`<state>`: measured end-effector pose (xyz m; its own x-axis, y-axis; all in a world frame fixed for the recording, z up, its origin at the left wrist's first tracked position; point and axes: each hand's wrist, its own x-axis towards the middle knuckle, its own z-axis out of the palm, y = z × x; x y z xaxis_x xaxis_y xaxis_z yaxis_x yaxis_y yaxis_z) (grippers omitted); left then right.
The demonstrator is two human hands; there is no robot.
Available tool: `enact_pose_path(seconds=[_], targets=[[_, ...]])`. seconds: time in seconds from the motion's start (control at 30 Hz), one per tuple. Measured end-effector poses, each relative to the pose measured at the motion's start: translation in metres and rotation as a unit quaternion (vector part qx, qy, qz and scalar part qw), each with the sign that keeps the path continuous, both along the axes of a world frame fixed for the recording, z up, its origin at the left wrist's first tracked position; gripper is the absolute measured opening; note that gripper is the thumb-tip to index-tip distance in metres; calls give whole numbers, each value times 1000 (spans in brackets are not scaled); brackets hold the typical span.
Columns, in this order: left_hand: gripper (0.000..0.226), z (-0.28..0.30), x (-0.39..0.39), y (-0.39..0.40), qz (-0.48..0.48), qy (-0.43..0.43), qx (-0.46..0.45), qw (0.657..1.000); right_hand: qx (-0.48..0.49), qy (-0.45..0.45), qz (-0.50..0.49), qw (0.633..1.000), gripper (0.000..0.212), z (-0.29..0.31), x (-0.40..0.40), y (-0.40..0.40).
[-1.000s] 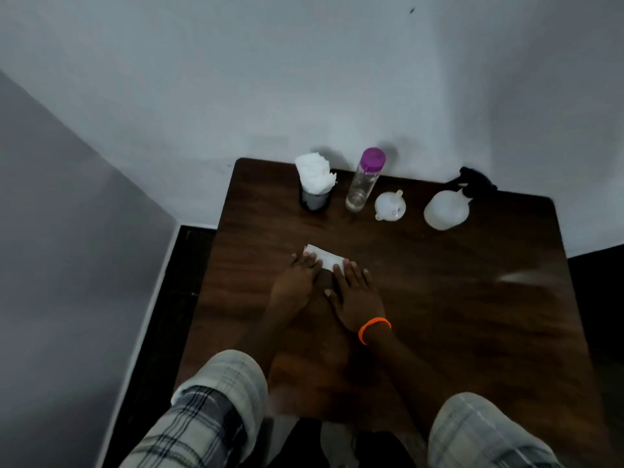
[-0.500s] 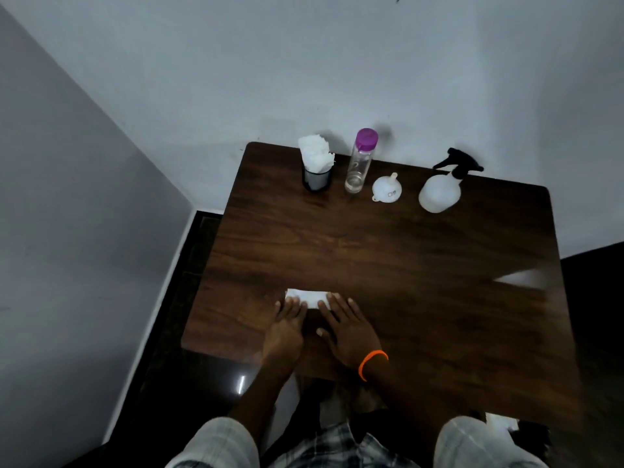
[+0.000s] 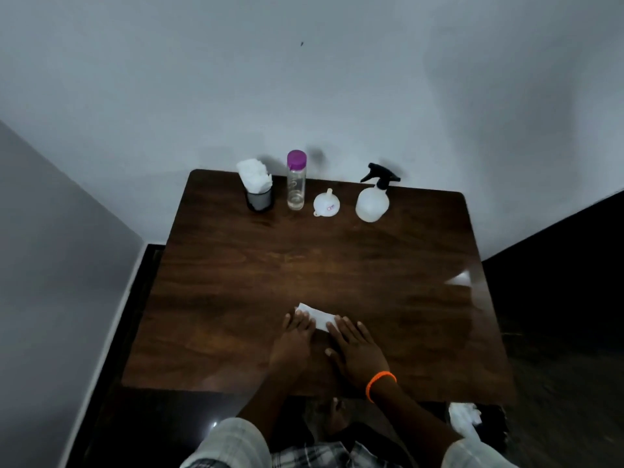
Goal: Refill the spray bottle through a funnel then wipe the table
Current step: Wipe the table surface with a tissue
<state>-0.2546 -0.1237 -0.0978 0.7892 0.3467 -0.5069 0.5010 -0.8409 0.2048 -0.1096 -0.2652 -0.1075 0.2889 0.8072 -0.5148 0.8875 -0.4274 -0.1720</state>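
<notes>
A folded white tissue point(image 3: 315, 315) lies flat on the dark wooden table point(image 3: 388, 282) near its front edge. My left hand point(image 3: 293, 339) and my right hand point(image 3: 356, 349), which wears an orange wristband, both press flat on the tissue's near side with fingers spread. At the back of the table stand a white spray bottle with a black trigger head point(image 3: 373, 197), a small white funnel point(image 3: 326, 204) resting upside down, and a clear bottle with a purple cap point(image 3: 296, 180).
A dark cup stuffed with white tissues point(image 3: 256, 187) stands at the back left. The table sits in a corner against pale walls. A crumpled white tissue point(image 3: 464, 418) lies on the dark floor at the front right.
Both hands have drawn the tissue from the middle of the table toward the front edge, and the camera has pulled back.
</notes>
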Motion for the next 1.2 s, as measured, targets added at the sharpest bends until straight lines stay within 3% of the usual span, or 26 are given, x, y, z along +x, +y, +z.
enact_pose_path(seconds=[0.07,0.13,0.4,0.57,0.83,1.07,1.2], targets=[[70,-16,6,21,-7,4,10,1000,11,-4,-16,1000,62,-2,2,17],[69,3,18,41,-11,12,-2,1000,19,4,-34,999,65,-1,7,34],[74,-16,49,148,48,-83,30,995,66,-1,-52,996,68,-2,30,148],[68,-15,55,186,64,-64,39,995,78,20,-61,995,70,-4,26,196],[67,-9,11,159,33,-111,-8,993,101,-11,-22,995,69,-16,3,147],[75,2,55,127,-91,21,10,996,81,-28,-70,994,64,-20,12,89],[77,-8,99,135,-127,37,43,990,82,-35,-115,989,65,-8,28,101]])
